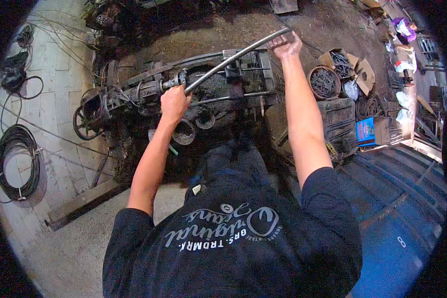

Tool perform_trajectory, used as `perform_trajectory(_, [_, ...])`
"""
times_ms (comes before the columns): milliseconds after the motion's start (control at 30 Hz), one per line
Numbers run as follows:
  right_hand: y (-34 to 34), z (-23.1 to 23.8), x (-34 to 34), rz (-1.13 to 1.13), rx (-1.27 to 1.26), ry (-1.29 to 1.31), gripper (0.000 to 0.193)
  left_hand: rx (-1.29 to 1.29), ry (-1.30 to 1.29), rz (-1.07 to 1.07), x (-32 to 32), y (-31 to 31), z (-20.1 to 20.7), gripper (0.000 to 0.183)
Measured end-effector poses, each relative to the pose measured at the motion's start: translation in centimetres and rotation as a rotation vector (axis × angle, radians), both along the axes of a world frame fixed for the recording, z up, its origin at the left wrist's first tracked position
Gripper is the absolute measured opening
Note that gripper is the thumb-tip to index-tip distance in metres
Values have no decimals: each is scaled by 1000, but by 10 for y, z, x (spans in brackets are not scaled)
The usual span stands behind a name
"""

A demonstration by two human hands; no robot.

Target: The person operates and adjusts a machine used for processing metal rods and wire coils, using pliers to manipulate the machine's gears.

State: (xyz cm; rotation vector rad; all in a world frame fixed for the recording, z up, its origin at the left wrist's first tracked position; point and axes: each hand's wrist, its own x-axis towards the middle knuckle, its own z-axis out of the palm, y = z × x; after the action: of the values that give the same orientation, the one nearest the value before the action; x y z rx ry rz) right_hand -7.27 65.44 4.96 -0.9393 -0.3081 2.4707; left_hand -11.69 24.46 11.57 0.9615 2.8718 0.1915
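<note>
A long, straight metal rod (233,58) slants over the machine, its far end up and to the right. My left hand (175,104) is closed in a fist round its near end. At the far end my right hand (285,45), palm up, holds the rod across the fingers. Whether the rod is solid or hollow I cannot tell. Below it lies a dark, greasy machine (144,92) with a handwheel (80,120) at its left and parallel rails (233,97). Dark shavings (211,87) fill the space between the rails.
Two round containers (185,133) stand before the machine. To the right are a round bin of metal pieces (325,82), a cardboard box of parts (340,62) and a blue box (366,130). A coiled black hose (19,163) and loose cables lie on the left floor.
</note>
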Motion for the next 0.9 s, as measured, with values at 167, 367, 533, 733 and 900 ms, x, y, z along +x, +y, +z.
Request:
perform_trajectory(167, [31, 14, -20, 27, 34, 227, 57, -38, 145, -31, -15, -11, -23, 27])
perform_trajectory(367, [11, 10, 24, -161, 48, 107, 38, -99, 250, -167, -88, -4, -32, 27])
perform_trajectory(533, [-20, 16, 60, -295, 43, 49, 33, -125, 271, -283, -129, 14, -34, 33])
perform_trajectory(733, [-26, 23, 86, -396, 89, 105, 32, -27, 257, -396, -144, 27, -37, 42])
perform_trajectory(900, [-43, 31, 80, -324, 72, 43, 37, -107, 220, -297, -136, 20, -25, 48])
